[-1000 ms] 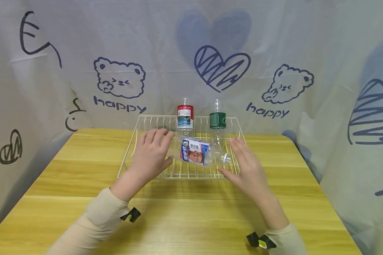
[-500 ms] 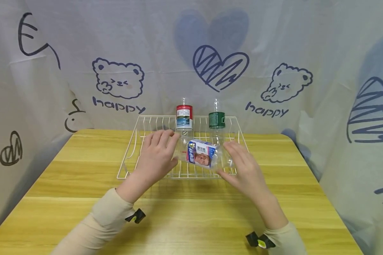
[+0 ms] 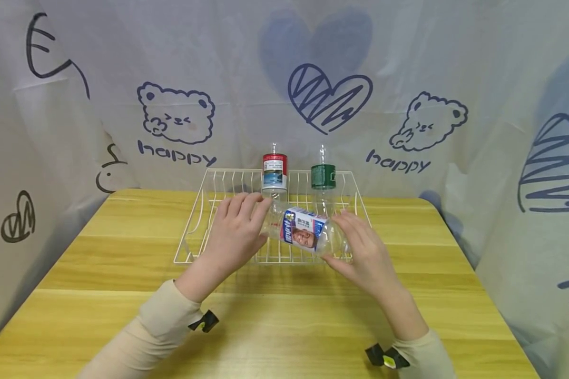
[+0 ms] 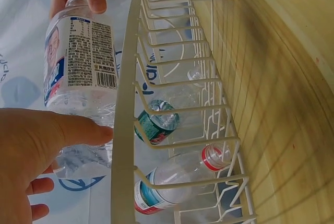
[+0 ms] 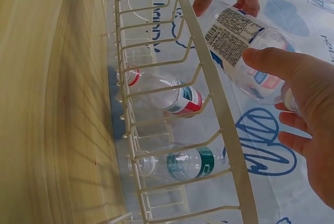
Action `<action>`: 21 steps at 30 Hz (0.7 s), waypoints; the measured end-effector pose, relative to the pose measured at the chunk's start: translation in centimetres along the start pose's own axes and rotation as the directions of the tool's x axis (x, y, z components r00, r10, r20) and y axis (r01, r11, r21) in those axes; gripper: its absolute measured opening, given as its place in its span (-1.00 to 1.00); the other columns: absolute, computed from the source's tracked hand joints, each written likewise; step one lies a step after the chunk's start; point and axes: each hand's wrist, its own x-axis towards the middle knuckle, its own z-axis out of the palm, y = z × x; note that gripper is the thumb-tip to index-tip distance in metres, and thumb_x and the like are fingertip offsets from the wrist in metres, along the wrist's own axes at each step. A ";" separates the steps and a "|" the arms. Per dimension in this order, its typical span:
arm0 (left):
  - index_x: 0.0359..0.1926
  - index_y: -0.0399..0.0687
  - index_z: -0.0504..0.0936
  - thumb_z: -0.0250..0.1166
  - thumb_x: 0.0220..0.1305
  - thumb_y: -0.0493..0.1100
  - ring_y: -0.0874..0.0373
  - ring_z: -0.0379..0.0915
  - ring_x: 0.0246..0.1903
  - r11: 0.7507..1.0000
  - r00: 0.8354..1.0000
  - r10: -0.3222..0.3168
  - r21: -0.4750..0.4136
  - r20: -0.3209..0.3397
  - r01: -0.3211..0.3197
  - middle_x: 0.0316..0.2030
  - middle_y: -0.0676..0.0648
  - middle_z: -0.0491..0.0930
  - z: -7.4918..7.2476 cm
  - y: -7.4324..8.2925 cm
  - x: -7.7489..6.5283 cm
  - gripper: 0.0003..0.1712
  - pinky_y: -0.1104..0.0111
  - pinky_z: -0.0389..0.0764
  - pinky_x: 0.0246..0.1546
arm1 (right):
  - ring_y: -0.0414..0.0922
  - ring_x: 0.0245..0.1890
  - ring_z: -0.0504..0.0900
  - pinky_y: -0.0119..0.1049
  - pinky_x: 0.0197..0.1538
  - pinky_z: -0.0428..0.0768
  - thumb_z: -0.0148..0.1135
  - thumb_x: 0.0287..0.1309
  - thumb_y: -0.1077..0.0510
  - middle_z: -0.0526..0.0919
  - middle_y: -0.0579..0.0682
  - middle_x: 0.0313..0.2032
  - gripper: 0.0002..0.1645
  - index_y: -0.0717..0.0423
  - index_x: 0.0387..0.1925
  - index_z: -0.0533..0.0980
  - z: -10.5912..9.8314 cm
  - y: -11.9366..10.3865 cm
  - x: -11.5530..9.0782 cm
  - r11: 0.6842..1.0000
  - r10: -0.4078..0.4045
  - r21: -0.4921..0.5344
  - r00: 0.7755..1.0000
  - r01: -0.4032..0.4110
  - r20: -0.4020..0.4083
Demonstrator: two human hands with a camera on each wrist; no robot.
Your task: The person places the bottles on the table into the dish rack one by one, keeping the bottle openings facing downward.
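A clear plastic bottle point(image 3: 305, 230) with a white and blue label lies sideways between my hands, over the front part of a white wire basket point(image 4: 124, 130). My left hand point(image 3: 235, 231) grips its base end, thumb across the side in the left wrist view. Around the shoulder and neck end, my right hand point(image 3: 367, 255) holds it with the thumb pressed below the label. The neck tilts slightly lower than the base in the head view, and my right fingers partly hide it. Behind, inside the basket, are a red-labelled bottle point(image 3: 275, 173) and a green-labelled bottle point(image 3: 323, 177).
The basket stands on a wooden table point(image 3: 284, 326), near its back edge. A pale cloth point(image 3: 246, 63) with drawn bears and hearts hangs behind and at both sides. Both sleeves carry small black wrist pieces.
The bottle has shifted a little to the right, along with my left hand. My right fingers have closed in over its neck end, which showed uncovered a second ago.
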 end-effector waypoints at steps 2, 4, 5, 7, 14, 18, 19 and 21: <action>0.17 -0.10 0.47 0.62 -0.26 0.06 -0.07 0.40 0.04 1.000 1.000 -0.004 -0.015 0.010 0.004 0.04 -0.15 0.54 0.0 0.0 0.0 -0.09 0.12 0.41 -0.02 | 0.16 0.22 0.49 0.08 0.27 0.45 0.60 -0.33 0.03 0.55 0.19 0.14 -0.04 0.26 0.17 0.41 0.0 0.1 0.0 1.000 -0.003 0.002 1.000 0.003 -0.001; 0.19 -0.09 0.46 0.63 -0.26 0.07 -0.08 0.38 0.06 0.999 1.000 -0.011 -0.037 0.019 0.012 0.06 -0.15 0.53 -0.1 0.1 -0.1 -0.06 0.10 0.39 0.00 | 0.15 0.20 0.51 0.08 0.25 0.47 0.61 -0.35 0.04 0.57 0.18 0.12 -0.04 0.26 0.16 0.42 0.0 0.1 -0.1 1.000 -0.011 -0.001 1.000 0.011 -0.010; 0.21 -0.08 0.45 0.62 -0.24 0.07 -0.08 0.37 0.07 0.999 1.000 -0.017 -0.048 0.024 0.018 0.08 -0.14 0.52 -0.1 0.1 -0.1 -0.06 0.10 0.38 0.01 | 0.15 0.19 0.51 0.08 0.24 0.48 0.62 -0.36 0.04 0.57 0.18 0.12 -0.04 0.26 0.16 0.42 0.0 0.1 -0.1 1.000 -0.014 -0.002 1.000 0.014 -0.015; 0.23 -0.07 0.43 0.61 -0.20 0.09 -0.08 0.34 0.09 0.997 0.999 -0.030 -0.077 0.027 0.032 0.10 -0.14 0.50 -0.1 0.1 -0.1 -0.06 0.10 0.37 0.02 | 0.13 0.18 0.52 0.06 0.24 0.48 0.62 -0.36 0.05 0.57 0.18 0.11 -0.05 0.25 0.15 0.42 0.0 0.1 -0.1 1.000 -0.008 -0.004 1.000 0.008 -0.017; 0.25 -0.08 0.43 0.49 0.00 0.15 -0.12 0.33 0.10 0.967 0.994 -0.110 -0.229 0.010 0.110 0.09 -0.18 0.47 -0.7 0.1 -0.2 -0.16 0.03 0.35 0.08 | 0.13 0.07 0.55 0.04 0.17 0.54 0.59 -0.35 0.09 0.58 0.22 0.04 -0.12 0.29 0.08 0.42 0.2 0.4 -0.2 0.999 0.034 0.002 0.998 -0.034 -0.058; 0.16 -0.11 0.50 0.41 0.09 0.18 -0.12 0.38 0.08 0.931 0.983 -0.182 -0.319 0.023 0.180 0.05 -0.18 0.53 -1.0 0.2 -0.2 -0.29 0.01 0.38 0.06 | 0.14 0.05 0.55 0.04 0.14 0.56 0.57 -0.34 0.10 0.56 0.23 0.03 -0.13 0.31 0.08 0.41 0.2 0.5 -0.2 0.999 0.038 -0.010 0.995 -0.039 -0.092; 0.13 -0.11 0.52 0.40 0.11 0.19 -0.11 0.38 0.08 0.915 0.977 -0.207 -0.346 0.039 0.208 0.05 -0.18 0.54 -1.0 0.2 -0.2 -0.33 0.01 0.38 0.06 | 0.15 0.05 0.55 0.05 0.13 0.56 0.57 -0.35 0.10 0.56 0.24 0.02 -0.12 0.32 0.08 0.41 0.3 0.6 -0.2 0.999 0.035 -0.015 0.994 -0.037 -0.103; 0.06 -0.11 0.57 0.38 0.14 0.18 -0.11 0.40 0.07 0.875 0.961 -0.264 -0.399 0.079 0.273 0.03 -0.17 0.57 -1.1 0.3 -0.2 -0.40 0.00 0.38 0.05 | 0.16 0.04 0.55 0.05 0.12 0.56 0.57 -0.36 0.10 0.56 0.25 0.02 -0.12 0.33 0.08 0.41 0.4 0.6 -0.2 0.999 0.020 -0.026 0.992 -0.024 -0.126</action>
